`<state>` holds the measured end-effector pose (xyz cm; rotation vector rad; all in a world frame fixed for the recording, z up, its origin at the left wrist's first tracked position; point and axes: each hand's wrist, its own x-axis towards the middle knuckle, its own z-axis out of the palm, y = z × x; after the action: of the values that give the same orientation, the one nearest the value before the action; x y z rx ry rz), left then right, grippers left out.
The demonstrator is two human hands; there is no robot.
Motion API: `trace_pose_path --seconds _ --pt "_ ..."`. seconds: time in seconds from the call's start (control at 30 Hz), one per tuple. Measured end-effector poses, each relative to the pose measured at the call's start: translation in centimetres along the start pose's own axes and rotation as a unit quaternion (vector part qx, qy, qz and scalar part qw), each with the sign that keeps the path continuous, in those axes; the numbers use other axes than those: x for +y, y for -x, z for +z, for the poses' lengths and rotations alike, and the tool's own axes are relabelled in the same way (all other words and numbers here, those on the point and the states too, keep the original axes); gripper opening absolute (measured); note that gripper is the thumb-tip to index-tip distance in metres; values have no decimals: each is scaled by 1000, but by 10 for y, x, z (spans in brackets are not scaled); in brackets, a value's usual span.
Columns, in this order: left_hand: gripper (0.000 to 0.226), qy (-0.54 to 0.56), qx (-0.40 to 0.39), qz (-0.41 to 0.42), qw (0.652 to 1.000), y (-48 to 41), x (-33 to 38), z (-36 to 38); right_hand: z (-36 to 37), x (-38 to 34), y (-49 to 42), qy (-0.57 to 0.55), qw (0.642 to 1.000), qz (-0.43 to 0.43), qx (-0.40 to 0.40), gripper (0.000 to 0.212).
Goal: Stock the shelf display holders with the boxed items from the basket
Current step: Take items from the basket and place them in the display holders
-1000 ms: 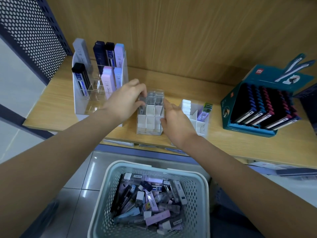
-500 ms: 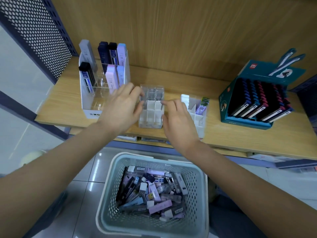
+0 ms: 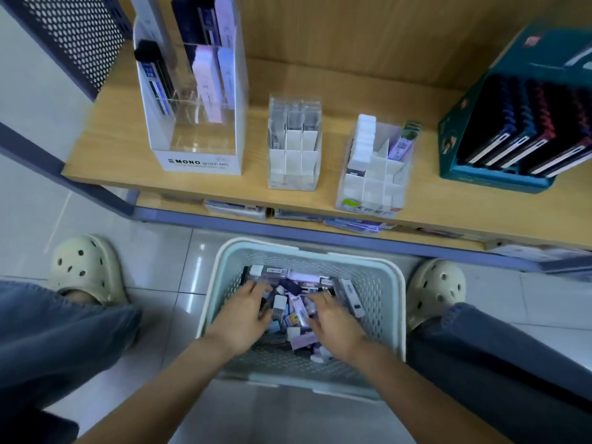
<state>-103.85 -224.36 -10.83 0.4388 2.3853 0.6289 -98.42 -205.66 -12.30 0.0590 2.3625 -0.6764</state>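
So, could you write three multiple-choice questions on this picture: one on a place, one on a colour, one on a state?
1. Where are the left hand and right hand? A) on the shelf B) in the basket C) in pockets
2. What colour is the display box at the shelf's right end? A) teal B) yellow C) white
3. How does the MONO holder stand? A) upright B) on its side C) upside down
Key: 1 B, both reach among the boxed items. 2 A, its walls are teal. 3 A, its label reads right way up.
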Motion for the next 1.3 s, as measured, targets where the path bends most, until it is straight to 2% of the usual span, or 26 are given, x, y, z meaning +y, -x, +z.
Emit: trace_pose_path --seconds 0.1,0.2,0.33,0.43,0.63,0.73,0.8,0.87,0.93,1.0,1.1,1.2,1.3 --pt "56 25 -39 -72 996 -8 -6 16 23 10 -6 -47 998 30 -19 52" --pt "62 47 -38 -124 990 -15 -7 25 33 13 -15 -43 998 50 8 47" --pt "56 44 -31 -141 988 -22 -11 32 37 6 -28 -34 996 82 33 34" --pt "48 28 -34 -153 987 -26 -15 35 37 4 -34 -77 990 107 55 23" --pt "38 -64 -53 -148 985 -32 -14 38 19 12 -31 -128 986 100 47 22" --pt "32 -70 -42 -141 987 -31 -15 40 9 15 -25 -165 980 89 61 20" --pt "33 -26 -21 -137 990 -27 -15 38 1 13 -21 -194 977 71 61 17" --pt "26 90 17 -136 986 -20 -8 34 -8 6 -16 -216 974 38 54 14" --pt "14 269 54 -163 948 -9 7 25 -18 -6 -10 -231 972 -9 47 12" --pt "15 402 84 -183 893 4 24 13 -26 -23 -2 -259 964 -45 41 8" --pt "25 462 105 -181 862 21 38 -3 -28 -48 7 -374 924 -65 32 9" --pt "21 469 126 -156 860 31 39 -12 -20 -70 13 -460 885 -67 22 18" --pt "17 441 158 -140 872 41 35 -21 -12 -82 13 -448 888 -90 48 22"
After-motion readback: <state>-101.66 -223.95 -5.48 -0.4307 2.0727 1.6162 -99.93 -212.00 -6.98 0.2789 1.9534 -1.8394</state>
